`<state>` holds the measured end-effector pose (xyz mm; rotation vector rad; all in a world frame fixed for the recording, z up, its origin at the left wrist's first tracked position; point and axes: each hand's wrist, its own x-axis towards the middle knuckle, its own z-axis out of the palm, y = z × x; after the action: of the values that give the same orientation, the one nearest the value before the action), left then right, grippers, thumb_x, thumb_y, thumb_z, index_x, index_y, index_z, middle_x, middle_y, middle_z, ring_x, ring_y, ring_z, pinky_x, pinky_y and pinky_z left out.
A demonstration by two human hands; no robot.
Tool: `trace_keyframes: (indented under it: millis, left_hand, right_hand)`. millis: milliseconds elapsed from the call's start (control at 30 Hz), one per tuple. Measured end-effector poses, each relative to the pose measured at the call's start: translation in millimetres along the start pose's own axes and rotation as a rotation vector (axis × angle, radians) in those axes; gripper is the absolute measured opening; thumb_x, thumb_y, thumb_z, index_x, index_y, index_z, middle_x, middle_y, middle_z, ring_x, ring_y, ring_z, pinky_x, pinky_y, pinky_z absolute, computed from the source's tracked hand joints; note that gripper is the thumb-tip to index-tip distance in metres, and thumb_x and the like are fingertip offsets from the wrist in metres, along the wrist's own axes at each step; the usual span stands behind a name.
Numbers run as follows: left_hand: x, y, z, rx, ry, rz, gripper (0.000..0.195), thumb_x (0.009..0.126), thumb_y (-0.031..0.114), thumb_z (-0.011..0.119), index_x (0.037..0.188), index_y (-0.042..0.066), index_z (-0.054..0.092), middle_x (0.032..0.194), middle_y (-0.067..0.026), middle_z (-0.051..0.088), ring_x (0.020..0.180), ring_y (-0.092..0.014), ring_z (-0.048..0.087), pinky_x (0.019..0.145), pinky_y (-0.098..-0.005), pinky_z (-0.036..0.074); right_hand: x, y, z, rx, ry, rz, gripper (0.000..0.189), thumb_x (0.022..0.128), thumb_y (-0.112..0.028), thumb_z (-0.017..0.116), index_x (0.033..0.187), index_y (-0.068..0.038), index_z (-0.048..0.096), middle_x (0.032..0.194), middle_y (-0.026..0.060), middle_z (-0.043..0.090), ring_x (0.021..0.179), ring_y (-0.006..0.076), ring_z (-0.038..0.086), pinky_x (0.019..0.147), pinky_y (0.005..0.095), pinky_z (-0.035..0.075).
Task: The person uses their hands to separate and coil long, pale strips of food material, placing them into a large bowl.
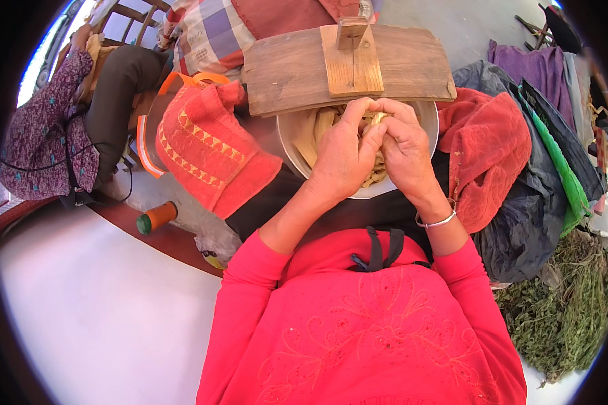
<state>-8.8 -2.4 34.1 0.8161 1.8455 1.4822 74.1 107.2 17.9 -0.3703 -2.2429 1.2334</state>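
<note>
My left hand (345,147) and my right hand (408,144) meet over a white basin (434,126), fingertips pinching one small pale-yellow piece (379,117). Its exact kind is hard to tell, as the fingers cover most of it. Inside the basin lie pale strips (323,123) and smaller yellowish pieces (377,174), partly hidden by my hands. Across the basin's far side rests a wooden board (283,71). A lighter wooden plate (352,76) with a raised block (353,31) sits on that board.
Red towels (207,147) (486,152) flank the basin. A person in a patterned sleeve (66,76) sits at left. An orange-and-green spool (157,217) lies on the left. Dark plastic bags (522,202) and dried plants (562,304) lie at right.
</note>
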Motion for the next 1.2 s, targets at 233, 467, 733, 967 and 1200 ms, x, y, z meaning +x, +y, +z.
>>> trace_keyframes:
  millis: [233,467,733,967,1200]
  left_hand:
    - [-0.2,-12.4,7.2,-0.442,0.092,-0.067,0.038,0.091,0.003,0.054,0.127,0.0,0.04,0.088,-0.0065,0.057,0.08,-0.008,0.053,0.07,-0.0235,0.045]
    - [6.0,0.4,15.8,0.08,0.198,0.121,0.035,0.084,0.0,0.052,0.119,0.001,0.046,0.087,-0.008,0.055,0.081,-0.016,0.055,0.073,-0.0282,0.046]
    - [3.2,-7.0,19.7,0.124,0.144,0.093,0.03,0.083,0.002,0.051,0.113,0.002,0.048,0.089,-0.0114,0.056,0.084,-0.02,0.056,0.074,-0.032,0.047]
    - [17.2,-33.8,16.1,0.133,0.043,0.223,0.021,0.084,0.001,0.045,0.103,-0.002,0.056,0.09,-0.012,0.057,0.084,-0.016,0.056,0.072,-0.029,0.046]
    - [-8.1,-46.3,9.2,-0.004,0.025,-0.103,0.017,0.092,0.015,0.053,0.099,0.001,0.061,0.082,-0.0073,0.062,0.073,-0.018,0.057,0.067,-0.0285,0.046]
  right_hand:
    - [-0.7,-5.5,-9.8,-0.397,-0.065,-0.142,0.009,0.08,-0.01,0.063,0.088,-0.006,0.065,0.111,0.0072,0.063,0.097,0.0252,0.057,0.092,0.043,0.039]
    - [1.7,-8.5,-11.3,-0.524,-0.064,-0.076,0.009,0.08,-0.013,0.063,0.084,-0.005,0.065,0.11,0.0091,0.065,0.097,0.0268,0.059,0.092,0.0439,0.041]
    - [-8.0,16.3,-7.4,-0.105,-0.084,0.197,0.014,0.081,-0.012,0.061,0.084,0.0,0.068,0.106,0.0139,0.067,0.094,0.0317,0.061,0.086,0.042,0.046]
    - [-12.6,14.2,-7.9,-0.183,0.011,0.021,0.007,0.078,-0.004,0.062,0.08,0.002,0.066,0.105,0.0147,0.065,0.093,0.0307,0.062,0.083,0.0386,0.047]
    - [17.2,13.9,-46.0,0.22,0.367,0.274,0.01,0.08,-0.006,0.064,0.076,0.003,0.064,0.104,0.0054,0.061,0.087,0.0121,0.054,0.077,0.0246,0.044]
